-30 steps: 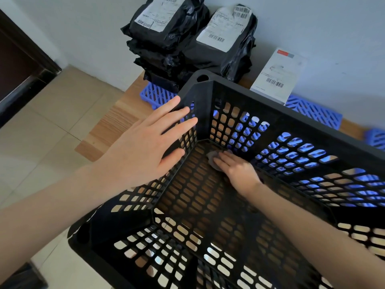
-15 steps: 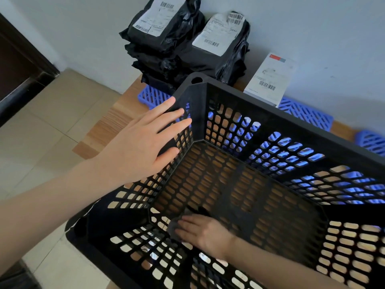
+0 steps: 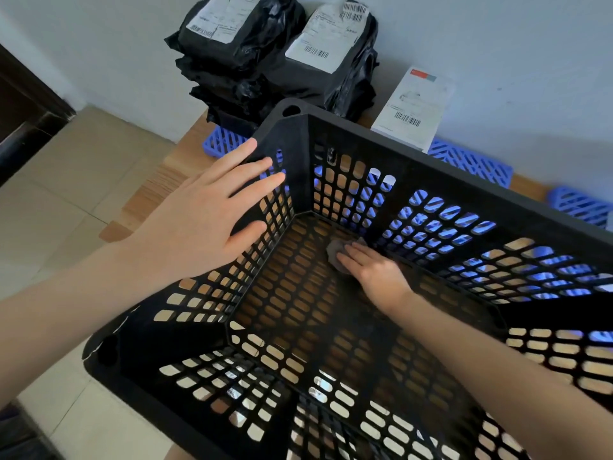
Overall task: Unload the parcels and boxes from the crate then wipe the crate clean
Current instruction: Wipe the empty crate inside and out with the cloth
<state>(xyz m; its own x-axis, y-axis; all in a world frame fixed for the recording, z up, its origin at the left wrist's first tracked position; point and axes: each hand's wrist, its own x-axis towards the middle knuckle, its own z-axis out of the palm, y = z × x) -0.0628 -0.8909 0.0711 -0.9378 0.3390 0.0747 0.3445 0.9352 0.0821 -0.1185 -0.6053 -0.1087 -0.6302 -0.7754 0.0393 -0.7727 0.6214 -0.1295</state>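
Note:
A large black perforated crate [image 3: 447,180] fills the view, with nothing in it but my right hand and a cloth. My left hand [image 3: 202,217] lies flat with straight fingers on the crate's left rim and wall. Down inside, my right hand [image 3: 371,270] presses a small grey cloth [image 3: 338,252] onto the crate floor near the far corner, fingers straight on top of it. Behind the crate, black plastic parcels [image 3: 275,58] with white labels are stacked against the wall. A white box [image 3: 414,107] with a barcode leans beside them.
The crate sits on a wooden table [image 3: 156,184] whose left edge drops to a tiled floor [image 3: 66,194]. Blue slatted trays [image 3: 471,161] lie under the parcels and along the wall. A dark door frame [image 3: 26,107] stands at far left.
My right hand slid the cloth from the far corner to the crate's near side, then back to the far corner. My left hand stayed on the rim.

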